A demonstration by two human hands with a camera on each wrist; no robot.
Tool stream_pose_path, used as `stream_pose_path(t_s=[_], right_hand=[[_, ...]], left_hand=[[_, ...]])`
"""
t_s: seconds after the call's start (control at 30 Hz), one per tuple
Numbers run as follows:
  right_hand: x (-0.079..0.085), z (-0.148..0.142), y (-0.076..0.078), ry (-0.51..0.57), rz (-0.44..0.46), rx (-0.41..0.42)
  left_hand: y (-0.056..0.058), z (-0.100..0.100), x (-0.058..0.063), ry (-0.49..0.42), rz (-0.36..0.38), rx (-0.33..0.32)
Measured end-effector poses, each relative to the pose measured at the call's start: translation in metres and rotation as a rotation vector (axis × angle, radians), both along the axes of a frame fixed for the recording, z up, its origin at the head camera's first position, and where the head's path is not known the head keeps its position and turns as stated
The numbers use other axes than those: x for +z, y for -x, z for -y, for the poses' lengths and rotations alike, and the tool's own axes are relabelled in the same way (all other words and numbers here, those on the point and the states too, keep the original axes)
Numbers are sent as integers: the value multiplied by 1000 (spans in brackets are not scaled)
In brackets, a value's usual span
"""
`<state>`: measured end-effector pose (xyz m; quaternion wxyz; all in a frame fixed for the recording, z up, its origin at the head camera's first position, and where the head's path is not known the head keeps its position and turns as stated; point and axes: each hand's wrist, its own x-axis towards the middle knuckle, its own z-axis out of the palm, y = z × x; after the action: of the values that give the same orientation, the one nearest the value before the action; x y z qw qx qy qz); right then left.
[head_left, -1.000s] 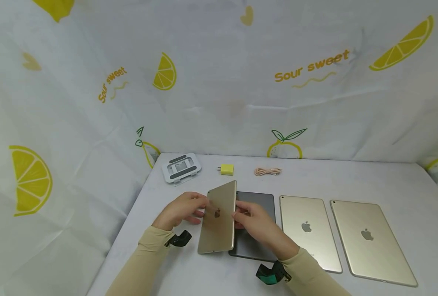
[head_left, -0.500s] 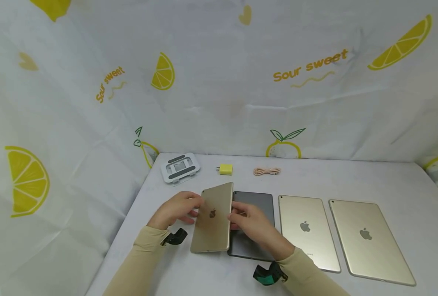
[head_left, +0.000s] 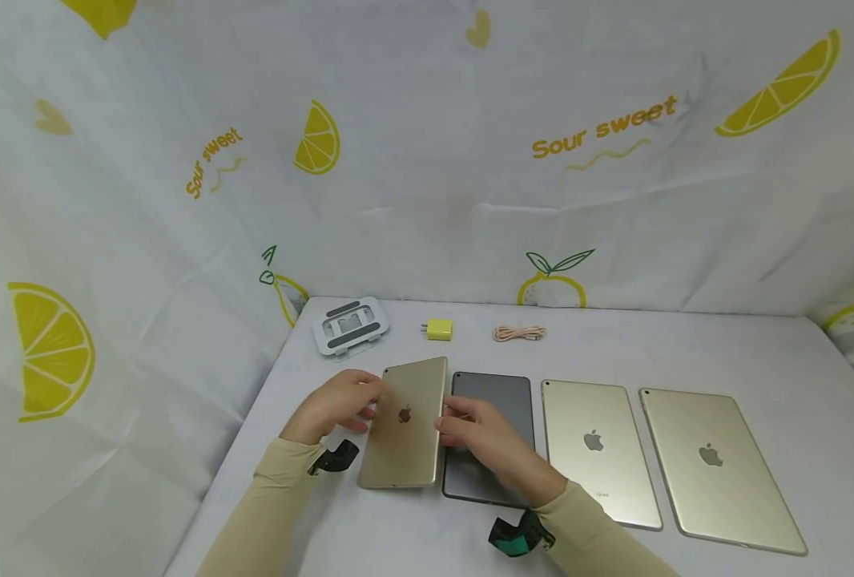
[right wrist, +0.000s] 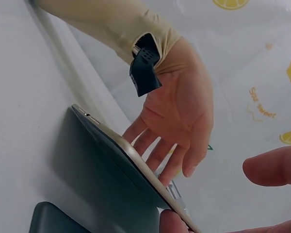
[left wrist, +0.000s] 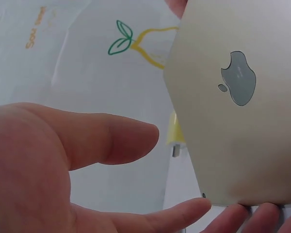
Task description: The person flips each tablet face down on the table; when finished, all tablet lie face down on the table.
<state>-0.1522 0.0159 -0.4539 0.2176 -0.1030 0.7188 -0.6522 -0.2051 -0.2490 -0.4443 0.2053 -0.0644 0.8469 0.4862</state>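
A gold tablet [head_left: 404,425] leans with its right edge raised and its logo side facing me in the head view. My right hand [head_left: 488,437] grips that raised edge; in the right wrist view one fingertip [right wrist: 172,222] lies on the dark screen side. At the opposite edge is my left hand [head_left: 336,405], its fingers fairly straight against the tablet. The left thumb [left wrist: 131,141] stands apart from the tablet in the left wrist view. Beside the tilted tablet, partly under my right hand, a dark grey tablet [head_left: 492,393] lies flat.
Two more gold tablets, one in the middle right [head_left: 593,417] and a larger one [head_left: 711,433], lie flat. Along the back are a white folding stand [head_left: 351,327], a yellow charger plug [head_left: 439,329] and a coiled pink cable [head_left: 519,332]. Printed cloth hangs behind the table.
Both hands and the gold tablet have shifted left, off the dark grey tablet. The gold tablet has tipped lower, showing more of its back. The flat tablets stay where they were.
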Motion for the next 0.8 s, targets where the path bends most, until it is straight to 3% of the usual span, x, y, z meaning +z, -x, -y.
stream_pose_path(t_s=[0.37, 0.8], right_hand=[[-1, 2, -4, 43, 60, 23], [-1, 7, -8, -127, 22, 8]], left_hand=[[1, 5, 5, 68, -4, -17], [5, 10, 1, 116, 4, -28]])
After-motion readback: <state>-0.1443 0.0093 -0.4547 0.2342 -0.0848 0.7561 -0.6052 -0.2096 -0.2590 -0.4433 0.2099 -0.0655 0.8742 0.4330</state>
